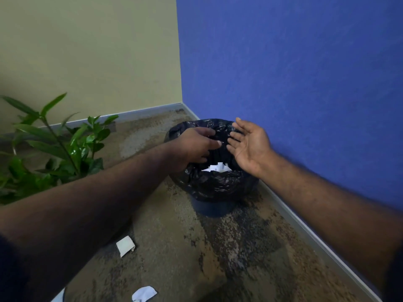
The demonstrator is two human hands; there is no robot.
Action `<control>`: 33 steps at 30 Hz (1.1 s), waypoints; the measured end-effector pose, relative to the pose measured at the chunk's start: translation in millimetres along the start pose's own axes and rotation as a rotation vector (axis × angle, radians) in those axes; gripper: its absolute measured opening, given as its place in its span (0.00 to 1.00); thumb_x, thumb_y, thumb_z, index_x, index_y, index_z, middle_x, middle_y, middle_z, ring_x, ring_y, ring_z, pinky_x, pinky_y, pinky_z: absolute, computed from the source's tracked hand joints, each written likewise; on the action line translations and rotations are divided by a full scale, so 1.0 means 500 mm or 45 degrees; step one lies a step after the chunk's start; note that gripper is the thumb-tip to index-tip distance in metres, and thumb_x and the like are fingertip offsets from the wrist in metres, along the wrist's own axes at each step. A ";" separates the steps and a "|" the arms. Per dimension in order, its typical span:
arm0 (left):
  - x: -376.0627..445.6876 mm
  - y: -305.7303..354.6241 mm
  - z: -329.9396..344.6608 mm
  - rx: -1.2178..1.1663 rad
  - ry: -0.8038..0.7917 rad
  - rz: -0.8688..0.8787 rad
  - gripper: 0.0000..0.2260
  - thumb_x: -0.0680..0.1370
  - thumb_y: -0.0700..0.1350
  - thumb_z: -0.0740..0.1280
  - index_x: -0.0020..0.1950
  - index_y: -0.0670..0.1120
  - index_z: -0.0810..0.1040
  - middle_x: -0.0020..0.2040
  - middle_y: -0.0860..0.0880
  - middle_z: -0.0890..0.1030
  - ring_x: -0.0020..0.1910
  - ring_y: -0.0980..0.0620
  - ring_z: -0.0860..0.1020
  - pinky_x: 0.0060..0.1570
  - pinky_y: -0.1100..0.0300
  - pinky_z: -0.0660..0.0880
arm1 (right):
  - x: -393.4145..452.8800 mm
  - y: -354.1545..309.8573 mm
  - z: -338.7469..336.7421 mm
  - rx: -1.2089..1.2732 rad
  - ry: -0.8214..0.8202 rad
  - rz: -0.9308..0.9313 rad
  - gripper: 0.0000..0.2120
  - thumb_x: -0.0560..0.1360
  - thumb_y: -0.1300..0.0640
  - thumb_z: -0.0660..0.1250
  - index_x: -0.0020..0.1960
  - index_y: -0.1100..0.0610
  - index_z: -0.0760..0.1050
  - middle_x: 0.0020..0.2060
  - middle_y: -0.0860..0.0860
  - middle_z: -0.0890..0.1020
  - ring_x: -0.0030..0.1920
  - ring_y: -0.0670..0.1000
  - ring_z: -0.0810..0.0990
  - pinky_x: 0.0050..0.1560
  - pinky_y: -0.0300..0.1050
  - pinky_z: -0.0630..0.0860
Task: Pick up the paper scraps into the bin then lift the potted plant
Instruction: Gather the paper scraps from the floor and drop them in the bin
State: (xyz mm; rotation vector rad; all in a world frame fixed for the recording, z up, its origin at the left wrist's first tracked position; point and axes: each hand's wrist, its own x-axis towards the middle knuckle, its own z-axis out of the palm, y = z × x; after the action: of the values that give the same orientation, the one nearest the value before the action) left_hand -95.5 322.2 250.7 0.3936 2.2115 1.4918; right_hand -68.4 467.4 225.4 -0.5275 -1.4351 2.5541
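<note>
A: Where are the paper scraps?
B: Some white scraps [217,167] lie inside the bin [212,182], below the fingertips of both hands. The bin has a black liner and stands in the corner on the carpet [239,247].
A: And the hands?
B: The left hand [197,147] hovers over the bin's mouth, palm down, fingers loosely bent and holding nothing I can see. The right hand [250,144] faces it, palm turned inward, fingers straight and spread, released. Their fingertips nearly meet above the liner.
A: Anything left on the floor?
B: Yes. A folded scrap [125,245] lies under the left forearm, well back from the fingers, and a crumpled scrap [144,293] nearer the bottom edge.
A: The plant?
B: The potted plant [54,144] stands left of the left hand, by the beige wall [87,51]; its pot is hidden. A blue wall [305,73] is right of the right hand.
</note>
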 end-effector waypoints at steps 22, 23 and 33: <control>-0.108 -0.066 -0.135 -0.314 0.009 0.288 0.16 0.73 0.26 0.64 0.54 0.42 0.80 0.51 0.47 0.83 0.49 0.53 0.80 0.51 0.59 0.77 | -0.064 0.037 0.102 -0.202 -0.115 -0.186 0.10 0.76 0.58 0.61 0.52 0.60 0.78 0.52 0.59 0.81 0.55 0.57 0.80 0.59 0.49 0.76; -0.121 -0.084 -0.161 -0.253 0.014 0.281 0.14 0.74 0.27 0.65 0.52 0.43 0.80 0.48 0.46 0.83 0.45 0.53 0.80 0.47 0.60 0.77 | -0.068 0.041 0.106 -0.219 -0.120 -0.180 0.10 0.76 0.58 0.61 0.51 0.60 0.78 0.51 0.59 0.81 0.55 0.57 0.81 0.58 0.50 0.77; -0.357 -0.448 -0.362 0.401 0.155 -0.068 0.10 0.70 0.37 0.73 0.37 0.53 0.82 0.32 0.60 0.83 0.32 0.65 0.78 0.35 0.71 0.74 | -0.152 0.232 0.214 -0.777 -0.410 -0.133 0.05 0.76 0.65 0.64 0.48 0.65 0.77 0.38 0.59 0.81 0.37 0.54 0.79 0.38 0.46 0.76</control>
State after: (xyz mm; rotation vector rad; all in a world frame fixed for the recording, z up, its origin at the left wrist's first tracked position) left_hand -31.0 9.8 137.0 0.3450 2.5411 1.1683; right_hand -35.8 298.3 194.7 -0.0979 -2.3018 2.1576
